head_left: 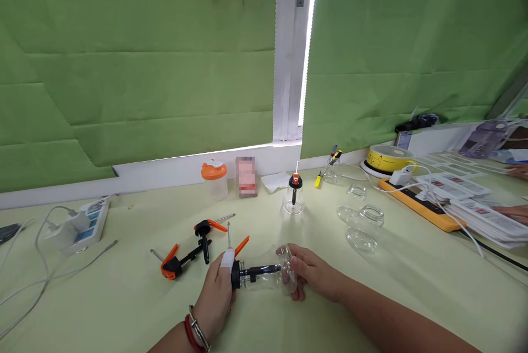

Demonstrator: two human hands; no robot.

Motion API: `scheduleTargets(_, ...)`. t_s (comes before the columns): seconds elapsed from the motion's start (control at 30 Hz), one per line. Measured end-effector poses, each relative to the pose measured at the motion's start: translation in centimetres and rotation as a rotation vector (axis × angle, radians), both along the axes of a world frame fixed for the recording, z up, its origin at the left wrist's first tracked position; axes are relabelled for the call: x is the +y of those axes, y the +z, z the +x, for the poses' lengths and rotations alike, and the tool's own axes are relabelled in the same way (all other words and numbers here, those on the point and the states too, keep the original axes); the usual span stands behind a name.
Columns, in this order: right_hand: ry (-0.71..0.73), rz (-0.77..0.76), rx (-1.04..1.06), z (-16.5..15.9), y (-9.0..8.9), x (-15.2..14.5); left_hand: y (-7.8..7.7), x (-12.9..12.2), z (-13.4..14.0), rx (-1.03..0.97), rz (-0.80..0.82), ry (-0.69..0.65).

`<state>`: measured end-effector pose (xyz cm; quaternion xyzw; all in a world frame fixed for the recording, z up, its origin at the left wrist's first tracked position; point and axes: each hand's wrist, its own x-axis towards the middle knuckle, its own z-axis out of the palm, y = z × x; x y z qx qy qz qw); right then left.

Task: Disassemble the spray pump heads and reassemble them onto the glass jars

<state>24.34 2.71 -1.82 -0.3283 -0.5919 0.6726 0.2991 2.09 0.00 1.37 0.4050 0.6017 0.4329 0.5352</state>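
Observation:
My left hand (pixel 215 291) is closed around the black cap of a spray pump head (pixel 235 274), which has an orange lever and a pale nozzle. My right hand (pixel 315 272) grips the base of a clear glass bottle (pixel 268 276), held on its side. The pump's black tube lies inside the bottle, and the cap is at its mouth; whether it is screwed tight I cannot tell. To the left lie two loose pump heads, one nearer (pixel 174 266) and one farther (pixel 203 230), both black with orange levers. A bottle with a pump head (pixel 294 193) stands upright beyond my hands.
Open glass bottles (pixel 363 229) stand at right. Behind are an orange-lidded cup (pixel 214 177), a pink box (pixel 247 177) and a small jar with screwdrivers (pixel 331 169). Power strips lie left (pixel 88 224) and right (pixel 421 204), with cables. Another person's hand (pixel 513 213) touches stacked white cards (pixel 489 221).

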Motion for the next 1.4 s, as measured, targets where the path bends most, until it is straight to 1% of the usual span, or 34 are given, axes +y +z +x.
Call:
scheduleTargets(0.13,-0.002,0.004,-0.039,0.2,0.2,0.1,-0.2,0.5,-0.2,-0.03,-0.06,-0.01)
scheduleTargets(0.23,-0.01,0.069,-0.008,0.7,0.7,-0.1,-0.1,0.7,-0.3,-0.037,-0.055,-0.013)
scheduleTargets(0.33,-0.015,0.118,0.024,1.1,0.7,-0.1,-0.1,0.7,-0.3,-0.016,-0.051,-0.009)
scheduleTargets(0.5,-0.011,0.061,0.005,0.8,0.2,0.3,-0.5,0.4,-0.2,-0.017,-0.035,-0.006)
scheduleTargets(0.57,-0.027,0.074,-0.021,0.5,0.1,0.5,-0.7,0.4,-0.2,-0.014,-0.037,-0.004)
scheduleTargets(0.73,-0.035,0.165,-0.082,0.7,0.8,0.4,-0.5,0.5,-0.1,0.0,-0.051,-0.016)
scheduleTargets(0.83,-0.058,0.282,-0.09,1.1,1.0,0.1,-0.4,0.7,0.0,-0.013,-0.044,-0.021)
scheduleTargets(0.93,-0.064,0.393,-0.129,1.3,0.9,-0.1,-0.3,0.7,0.0,-0.025,-0.066,-0.018)
scheduleTargets(1.0,-0.066,0.386,-0.14,1.3,0.6,-0.1,-0.2,0.7,0.1,-0.019,-0.077,-0.007)
scheduleTargets(1.07,-0.053,0.333,-0.102,1.1,0.4,0.2,-0.2,0.7,0.1,-0.008,-0.072,0.0)
scheduleTargets(1.17,-0.012,0.278,-0.072,0.8,0.1,0.6,-0.3,0.6,0.2,-0.008,-0.059,-0.023)
scheduleTargets(1.3,-0.028,0.335,-0.159,0.7,0.4,0.8,-0.3,0.6,0.1,-0.012,-0.086,-0.015)
scheduleTargets(1.4,-0.04,0.372,-0.161,1.1,0.5,0.7,-0.2,0.6,0.2,-0.006,-0.105,0.013)
